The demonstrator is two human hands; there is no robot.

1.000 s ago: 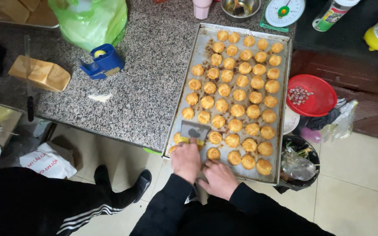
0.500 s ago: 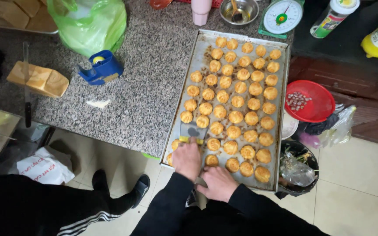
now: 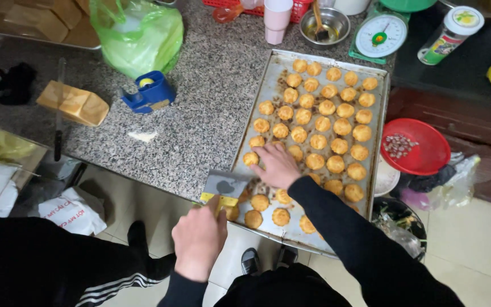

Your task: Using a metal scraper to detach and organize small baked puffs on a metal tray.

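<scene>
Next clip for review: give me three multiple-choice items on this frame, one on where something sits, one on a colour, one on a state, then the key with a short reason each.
1. Where does the baking tray sit?
A. On the granite counter, its near end past the edge
B. On the floor
C. On top of the kitchen scale

2. What colour is the tape dispenser on the counter?
A. Red
B. Blue
C. White

3. What is the left hand doing?
A. Resting flat and empty on the counter
B. Gripping a scraper's handle, its blade at the tray's near corner
C. Holding a cup

Key: 1 A, the tray lies on the speckled counter and its near end juts out above the floor. 2 B, its body is plainly blue. 3 B, its fingers close on the yellow handle of the scraper, while the right hand rests on the pastries.
</scene>
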